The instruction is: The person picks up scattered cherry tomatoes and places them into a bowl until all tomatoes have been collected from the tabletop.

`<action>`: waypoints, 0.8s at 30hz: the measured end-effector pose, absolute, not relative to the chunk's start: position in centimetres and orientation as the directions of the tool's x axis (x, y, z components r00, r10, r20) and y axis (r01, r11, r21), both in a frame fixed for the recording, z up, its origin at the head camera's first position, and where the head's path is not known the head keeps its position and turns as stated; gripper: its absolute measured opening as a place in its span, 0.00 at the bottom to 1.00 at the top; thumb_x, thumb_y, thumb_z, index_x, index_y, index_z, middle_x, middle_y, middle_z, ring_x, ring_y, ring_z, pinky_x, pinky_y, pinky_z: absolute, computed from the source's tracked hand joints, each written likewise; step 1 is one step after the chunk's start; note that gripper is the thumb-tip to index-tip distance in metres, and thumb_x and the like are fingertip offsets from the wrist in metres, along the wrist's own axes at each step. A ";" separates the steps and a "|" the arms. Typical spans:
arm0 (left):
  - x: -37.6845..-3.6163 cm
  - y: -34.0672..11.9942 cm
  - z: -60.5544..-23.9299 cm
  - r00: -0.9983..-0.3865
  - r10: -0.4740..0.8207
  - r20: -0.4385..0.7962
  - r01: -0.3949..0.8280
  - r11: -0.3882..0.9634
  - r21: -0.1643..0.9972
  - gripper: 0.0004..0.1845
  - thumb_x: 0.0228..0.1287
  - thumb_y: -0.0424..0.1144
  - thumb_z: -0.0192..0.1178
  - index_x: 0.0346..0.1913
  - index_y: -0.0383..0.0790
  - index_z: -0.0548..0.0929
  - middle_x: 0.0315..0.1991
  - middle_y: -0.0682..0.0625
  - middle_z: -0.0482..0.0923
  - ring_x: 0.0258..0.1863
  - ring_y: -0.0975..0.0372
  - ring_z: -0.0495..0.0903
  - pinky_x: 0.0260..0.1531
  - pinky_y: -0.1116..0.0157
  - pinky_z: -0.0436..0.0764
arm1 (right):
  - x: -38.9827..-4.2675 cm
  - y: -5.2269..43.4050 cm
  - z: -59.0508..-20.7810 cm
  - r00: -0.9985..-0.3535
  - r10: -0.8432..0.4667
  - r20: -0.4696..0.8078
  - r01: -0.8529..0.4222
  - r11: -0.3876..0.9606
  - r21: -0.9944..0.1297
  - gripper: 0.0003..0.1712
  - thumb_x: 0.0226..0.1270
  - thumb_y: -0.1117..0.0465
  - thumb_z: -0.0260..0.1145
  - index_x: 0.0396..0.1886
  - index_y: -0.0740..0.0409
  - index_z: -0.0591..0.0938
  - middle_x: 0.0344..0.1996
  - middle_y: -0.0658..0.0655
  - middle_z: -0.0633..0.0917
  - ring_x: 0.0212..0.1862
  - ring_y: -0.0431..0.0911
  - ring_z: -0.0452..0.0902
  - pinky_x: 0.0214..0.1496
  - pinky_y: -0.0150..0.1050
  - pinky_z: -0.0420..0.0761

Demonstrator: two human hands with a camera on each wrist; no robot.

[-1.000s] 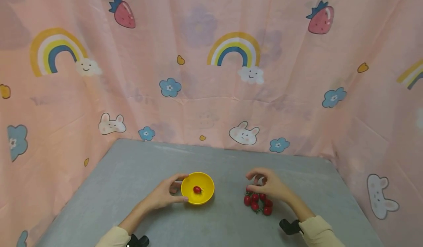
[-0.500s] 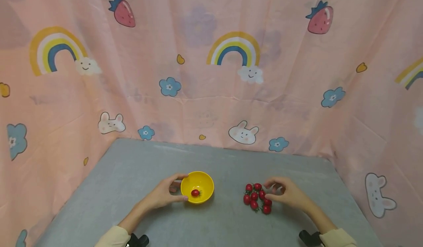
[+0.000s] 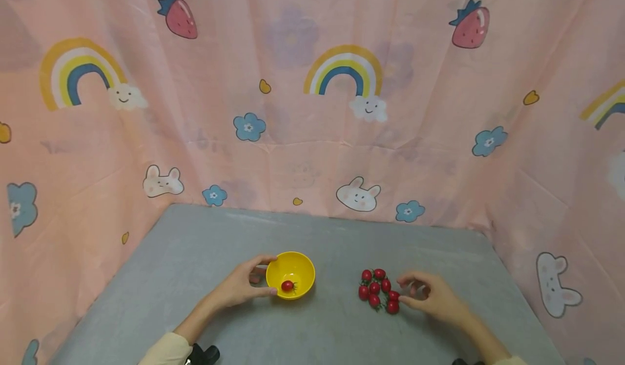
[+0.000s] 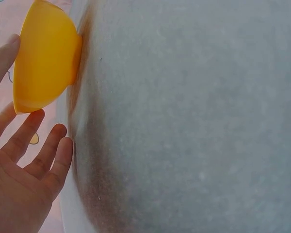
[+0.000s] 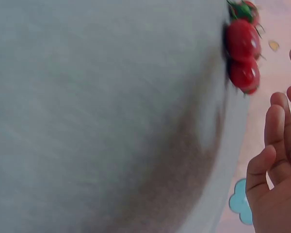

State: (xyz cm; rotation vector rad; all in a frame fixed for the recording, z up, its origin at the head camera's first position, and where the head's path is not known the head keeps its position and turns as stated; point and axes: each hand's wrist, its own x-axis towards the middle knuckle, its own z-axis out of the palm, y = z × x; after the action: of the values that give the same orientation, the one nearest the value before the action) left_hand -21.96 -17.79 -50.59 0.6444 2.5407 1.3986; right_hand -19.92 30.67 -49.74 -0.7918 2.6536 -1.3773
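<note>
A yellow bowl (image 3: 304, 286) stands on the grey table, with one cherry tomato (image 3: 287, 286) lying in it toward its near left side. My left hand (image 3: 240, 285) grips the bowl from the left, thumb and fingertips on opposite sides of its rim. In the left wrist view, the bowl (image 4: 46, 58) shows from the side between the thumb and fingers. Several cherry tomatoes (image 3: 374, 288) with green stems lie in a cluster to the right. Just right of that cluster is my right hand (image 3: 437, 298), its fingers loosely bent around nothing. The right wrist view shows tomatoes (image 5: 242, 41) apart from the fingers.
The grey tabletop (image 3: 312, 338) stretches out around the bowl and the tomatoes. Behind and on both sides hangs a pink printed curtain (image 3: 420, 137), meeting the table's back edge. Dark wrist straps (image 3: 202, 355) show at the lower edge.
My right hand has moved right, from over the tomato cluster to beside it, uncovering the far tomatoes. Inside the bowl the tomato has shifted slightly nearer and left. My left hand stays put.
</note>
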 end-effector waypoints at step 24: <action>-21.8 -17.8 -50.3 -0.891 0.452 0.050 0.282 0.461 0.841 0.37 0.61 0.47 0.75 0.70 0.42 0.73 0.65 0.43 0.74 0.55 0.51 0.79 0.55 0.51 0.80 | -17.2 28.8 -50.9 -0.850 -0.442 0.285 -0.499 0.505 -0.704 0.26 0.52 0.56 0.84 0.49 0.57 0.85 0.41 0.51 0.85 0.33 0.45 0.79 0.33 0.38 0.82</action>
State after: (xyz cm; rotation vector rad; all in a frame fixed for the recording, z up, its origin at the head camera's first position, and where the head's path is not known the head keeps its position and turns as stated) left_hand -21.77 -17.81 -50.28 0.6416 2.5271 1.4034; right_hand -17.21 28.76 -50.95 -0.8720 2.7838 -1.3384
